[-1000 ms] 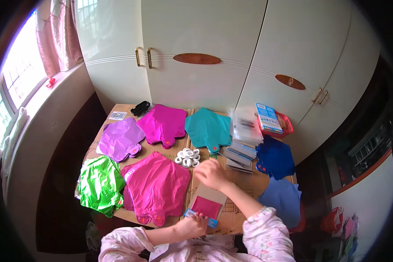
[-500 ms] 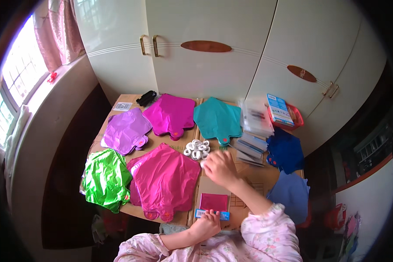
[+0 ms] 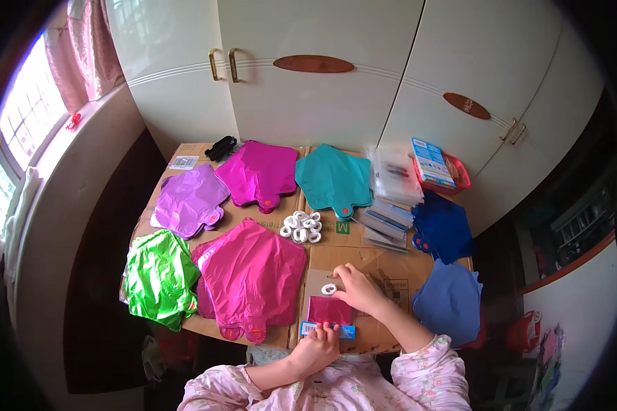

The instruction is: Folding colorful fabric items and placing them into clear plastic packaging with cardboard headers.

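Note:
My left hand (image 3: 315, 349) is closed at the near edge of the table, its fingers curled over the blue header strip (image 3: 347, 332) of a flat packet. A folded magenta foil piece (image 3: 330, 310) lies against that strip, with a greyish flat part (image 3: 316, 279) of the packet beyond it. Over this far part, my right hand (image 3: 360, 291) has its thumb and fingertips at a small white ring-shaped coil (image 3: 329, 289). The thumb touches the coil's right side. Farther off lies a pile of similar white coils (image 3: 300, 227).
Around sit flat foil balloons: large pink (image 3: 253, 274), green (image 3: 159, 277), lilac (image 3: 190, 198), magenta (image 3: 259, 172), teal (image 3: 333, 179), dark blue (image 3: 442, 226) and pale blue (image 3: 448, 301). Clear packets (image 3: 391, 222) and a red basket (image 3: 463, 179) stand at the far right. Cardboard (image 3: 384, 257) covers the table.
My right hand has moved from beside the white coils toward me, bringing one coil over the packet. My left hand stays on the blue strip. The view has shifted slightly.

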A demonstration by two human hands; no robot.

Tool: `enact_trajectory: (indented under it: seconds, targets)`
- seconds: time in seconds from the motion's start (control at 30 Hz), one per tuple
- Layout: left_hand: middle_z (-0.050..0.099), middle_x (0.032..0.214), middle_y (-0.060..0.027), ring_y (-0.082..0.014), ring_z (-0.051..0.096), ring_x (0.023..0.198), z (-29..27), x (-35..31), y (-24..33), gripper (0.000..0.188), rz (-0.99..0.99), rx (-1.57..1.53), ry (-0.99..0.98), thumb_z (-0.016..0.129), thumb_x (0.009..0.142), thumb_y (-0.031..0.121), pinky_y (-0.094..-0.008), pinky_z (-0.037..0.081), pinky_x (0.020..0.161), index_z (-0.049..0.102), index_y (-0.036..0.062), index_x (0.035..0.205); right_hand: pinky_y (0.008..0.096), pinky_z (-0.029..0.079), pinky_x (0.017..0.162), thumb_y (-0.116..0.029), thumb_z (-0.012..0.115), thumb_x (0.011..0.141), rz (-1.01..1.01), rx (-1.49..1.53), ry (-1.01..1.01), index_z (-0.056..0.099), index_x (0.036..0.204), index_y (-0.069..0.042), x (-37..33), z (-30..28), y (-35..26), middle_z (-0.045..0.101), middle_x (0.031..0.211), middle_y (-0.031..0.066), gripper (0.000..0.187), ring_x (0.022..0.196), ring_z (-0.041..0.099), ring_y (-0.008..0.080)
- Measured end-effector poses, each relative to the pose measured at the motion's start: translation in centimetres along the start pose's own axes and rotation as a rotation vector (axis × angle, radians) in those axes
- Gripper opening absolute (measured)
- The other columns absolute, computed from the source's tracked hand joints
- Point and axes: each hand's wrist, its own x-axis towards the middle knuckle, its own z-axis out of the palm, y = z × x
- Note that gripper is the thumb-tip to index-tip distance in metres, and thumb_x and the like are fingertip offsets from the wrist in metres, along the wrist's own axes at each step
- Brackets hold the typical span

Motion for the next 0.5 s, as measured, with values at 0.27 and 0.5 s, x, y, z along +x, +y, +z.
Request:
enact_trajectory:
  seconds: [0.27, 0.5]
  targets:
    - [0.063, 0.098, -0.0234, -0.0328, 0.066, 0.085, -0.3, -0.2, 0.1, 0.042, -0.005, -0.043, 0.029, 0.055, 0.079, 0.013, -0.0323, 0.056, 0.069, 0.062, -0.0090, 0.114, 0.0386, 0.050, 0.081, -0.013, 0.070, 0.077, -0.144, -0.042, -0.455, 0.061, 0.098, -0.006, 1.3, -1.6, 0.5, 0.056, 0.102, 0.0130, 0.024, 0.095, 0.061, 0.0312]
    - [0.062, 0.098, -0.0191, -0.0295, 0.066, 0.086, -0.1, -0.3, 0.1, 0.043, -0.026, -0.042, 0.041, 0.057, 0.076, 0.016, -0.0317, 0.057, 0.065, 0.062, -0.0062, 0.113, 0.0328, 0.051, 0.077, -0.013, 0.064, 0.084, 0.067, 0.208, -0.586, 0.064, 0.103, -0.002, 0.2, -2.3, -0.7, 0.069, 0.093, 0.0113, 0.022, 0.083, 0.066, 0.0193]
